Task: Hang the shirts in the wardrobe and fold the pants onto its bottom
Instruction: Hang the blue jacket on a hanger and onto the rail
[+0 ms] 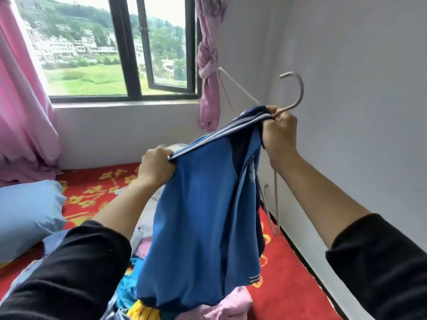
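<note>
A blue shirt (196, 215) with a navy, white-striped collar hangs in the air in front of me over the bed. My left hand (154, 167) grips the collar's left end. My right hand (280, 135) grips the collar's other end together with the neck of a pale pink hanger (298, 93). The hanger's hook points up to the right. One hanger arm sticks out toward the window, the other runs down behind the shirt. The wardrobe is out of view.
A pile of mixed clothes (231, 303) lies on the red patterned bedspread (288, 273) below the shirt. A light blue pillow (27, 215) sits at the left. A white wall (358, 88) runs close on the right; a window with pink curtains (208, 65) is ahead.
</note>
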### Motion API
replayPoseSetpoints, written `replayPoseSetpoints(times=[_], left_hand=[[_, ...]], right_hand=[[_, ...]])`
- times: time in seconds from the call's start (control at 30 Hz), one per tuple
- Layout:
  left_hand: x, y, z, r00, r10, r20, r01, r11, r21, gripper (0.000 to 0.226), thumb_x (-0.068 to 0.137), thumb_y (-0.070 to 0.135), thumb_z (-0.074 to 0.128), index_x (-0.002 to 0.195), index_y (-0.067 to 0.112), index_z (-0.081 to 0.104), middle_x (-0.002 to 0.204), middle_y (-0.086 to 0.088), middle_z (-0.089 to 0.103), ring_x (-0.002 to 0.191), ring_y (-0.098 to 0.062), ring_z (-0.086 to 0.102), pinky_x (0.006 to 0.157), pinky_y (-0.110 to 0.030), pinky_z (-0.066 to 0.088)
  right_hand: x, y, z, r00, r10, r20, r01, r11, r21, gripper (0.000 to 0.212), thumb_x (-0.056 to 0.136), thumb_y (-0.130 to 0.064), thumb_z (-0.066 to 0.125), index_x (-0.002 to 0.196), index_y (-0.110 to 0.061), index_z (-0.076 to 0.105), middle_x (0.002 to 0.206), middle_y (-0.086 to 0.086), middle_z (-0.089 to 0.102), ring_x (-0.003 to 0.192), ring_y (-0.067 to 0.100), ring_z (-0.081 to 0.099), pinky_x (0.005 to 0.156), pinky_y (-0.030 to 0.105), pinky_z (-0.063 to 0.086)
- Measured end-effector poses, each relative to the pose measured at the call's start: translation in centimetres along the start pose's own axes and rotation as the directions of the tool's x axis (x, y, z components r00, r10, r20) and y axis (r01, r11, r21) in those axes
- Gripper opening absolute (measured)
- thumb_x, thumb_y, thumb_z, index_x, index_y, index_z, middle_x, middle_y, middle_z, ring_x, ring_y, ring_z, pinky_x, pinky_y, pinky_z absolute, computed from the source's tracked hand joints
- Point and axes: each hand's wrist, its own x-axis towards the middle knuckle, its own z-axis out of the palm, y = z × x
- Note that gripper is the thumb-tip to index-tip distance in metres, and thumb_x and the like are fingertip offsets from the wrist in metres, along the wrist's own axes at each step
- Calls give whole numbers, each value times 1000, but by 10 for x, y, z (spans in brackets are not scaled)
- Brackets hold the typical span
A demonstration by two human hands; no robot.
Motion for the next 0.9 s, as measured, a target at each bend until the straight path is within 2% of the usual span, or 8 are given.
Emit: replayPoseSetpoints(times=[0.2,0.27,0.3,0.33,0.43,0.57,0.73,0.9], left_hand=[[-5,1,23,971,-33,237,90,968,-233,28,92,30,59,78,6,62,67,-10,58,75,-27,56,57,-25,35],[5,5,12,984,2,176,38,974,-223,34,94,31,57,80,1,63,78,-27,58,82,-40,58,61,-30,35],[10,9,2,993,47,110,-22,977,-212,37,94,30,57,69,3,59,73,-29,52,91,-16,62,58,-32,33],[16,14,-9,994,102,43,-91,972,-215,42,93,30,57,58,8,52,63,-22,43,77,-4,33,53,-29,31],[27,35,-41,975,219,-25,-214,912,-350,41,88,33,64,54,12,54,51,5,37,49,4,29,40,-16,26],[21,38,-54,934,270,233,-61,764,-642,48,78,60,60,66,15,70,55,10,58,48,-6,49,45,-15,38],[11,2,-14,907,271,322,-193,948,-255,34,63,56,78,68,25,64,62,16,56,60,0,50,62,-19,39],[18,-42,6,944,141,299,-195,967,161,29,76,42,69,59,19,63,64,-7,61,66,-34,55,60,-30,42]], right_hand=[[14,-13,-23,982,-38,-182,51,997,64,35,72,5,41,83,-12,70,72,2,69,65,18,62,59,28,50],[23,-4,-39,973,2,-233,2,1000,18,38,71,4,39,88,-10,70,79,7,68,69,19,60,61,29,48],[27,3,-47,966,19,-259,-24,1000,-17,40,71,3,39,92,-8,70,85,11,69,73,21,60,63,31,49],[31,10,-55,955,38,-294,-55,997,-50,39,72,2,39,95,-8,69,91,13,69,78,22,61,66,33,50],[39,32,-70,916,95,-389,-145,984,-102,24,77,-1,43,87,-12,62,90,8,64,77,21,57,66,30,48],[39,58,-73,904,172,-392,-240,962,-130,20,80,-4,47,72,-22,50,78,0,55,69,17,48,61,28,41],[30,91,-76,867,269,-419,-356,924,-143,29,79,-1,44,100,-5,64,96,9,61,83,23,54,70,29,44],[24,104,-73,861,245,-445,-367,906,-210,35,80,3,40,108,-2,60,101,10,60,88,25,56,74,30,46]])
